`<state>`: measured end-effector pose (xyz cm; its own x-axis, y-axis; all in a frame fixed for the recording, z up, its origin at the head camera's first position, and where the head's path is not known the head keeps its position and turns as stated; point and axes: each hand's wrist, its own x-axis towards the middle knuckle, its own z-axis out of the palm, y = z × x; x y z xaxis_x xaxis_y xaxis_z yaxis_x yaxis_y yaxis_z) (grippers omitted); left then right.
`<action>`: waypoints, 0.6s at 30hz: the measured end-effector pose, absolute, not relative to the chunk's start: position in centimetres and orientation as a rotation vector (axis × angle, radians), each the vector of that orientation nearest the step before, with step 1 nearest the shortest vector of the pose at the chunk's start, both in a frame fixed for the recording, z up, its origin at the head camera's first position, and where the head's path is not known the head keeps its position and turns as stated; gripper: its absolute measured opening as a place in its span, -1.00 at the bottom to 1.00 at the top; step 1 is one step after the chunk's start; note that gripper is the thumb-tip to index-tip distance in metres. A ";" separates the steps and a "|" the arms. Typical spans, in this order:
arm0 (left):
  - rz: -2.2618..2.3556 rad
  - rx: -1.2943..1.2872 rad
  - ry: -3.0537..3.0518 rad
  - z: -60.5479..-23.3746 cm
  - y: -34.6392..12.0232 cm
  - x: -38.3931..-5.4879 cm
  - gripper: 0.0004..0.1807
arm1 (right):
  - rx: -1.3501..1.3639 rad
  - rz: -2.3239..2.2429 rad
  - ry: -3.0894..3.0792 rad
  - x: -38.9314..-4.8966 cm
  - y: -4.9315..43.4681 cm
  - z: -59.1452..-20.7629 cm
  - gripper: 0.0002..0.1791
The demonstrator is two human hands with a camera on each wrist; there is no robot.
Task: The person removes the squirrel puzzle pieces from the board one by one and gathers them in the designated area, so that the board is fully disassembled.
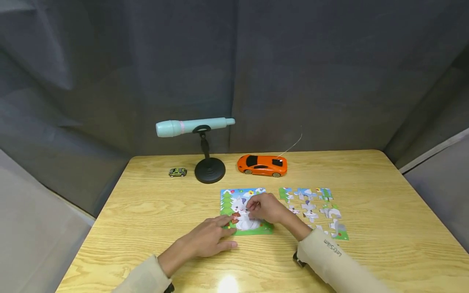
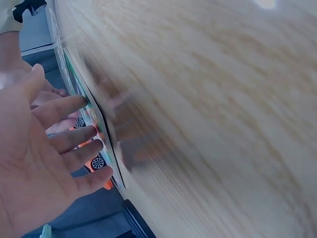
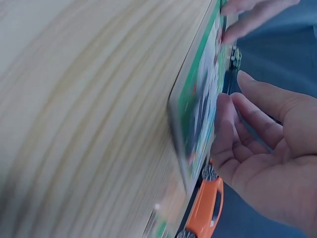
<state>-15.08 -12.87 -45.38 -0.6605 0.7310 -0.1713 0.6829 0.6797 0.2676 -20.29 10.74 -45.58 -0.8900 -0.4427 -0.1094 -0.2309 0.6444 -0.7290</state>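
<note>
A picture puzzle board (image 1: 261, 231) with a white cartoon animal and green trees lies on the table. My left hand (image 1: 210, 238) rests at the board's lower left, its fingers spread and the fingertips over that edge; the left wrist view shows this hand (image 2: 44, 148) with its palm in sight. Over the right part of the board is my right hand (image 1: 267, 207). In the right wrist view its fingers (image 3: 247, 126) bend loosely, with the thumb apart from them and nothing seen between. Loose puzzle pieces (image 1: 309, 212) lie to the board's right, some hidden behind the right forearm.
Behind the board stands an orange toy car (image 1: 261, 165) with a thin antenna. To its left, a light blue toy microphone (image 1: 201, 124) sits on a black stand (image 1: 210, 171), beside a small patterned toy car (image 1: 177, 172). A dark curtain (image 1: 293, 73) hangs along the table's back edge.
</note>
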 end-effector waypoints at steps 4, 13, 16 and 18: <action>0.261 1.120 2.641 -45.2 -13.1 -15.0 -0.36 | -0.526 -1.099 2.546 -20.2 8.9 -45.7 -0.83; 0.243 1.064 2.690 -45.5 -13.9 -15.1 -0.29 | -0.567 -1.103 2.503 -19.9 6.7 -46.1 -0.81; 0.256 1.053 2.684 -45.5 -14.0 -15.2 -0.28 | -0.575 -1.112 2.498 -19.9 6.3 -46.1 -0.80; 0.265 1.047 2.677 -45.5 -14.1 -15.2 -0.29 | -0.577 -1.106 2.501 -19.8 6.1 -46.1 -0.79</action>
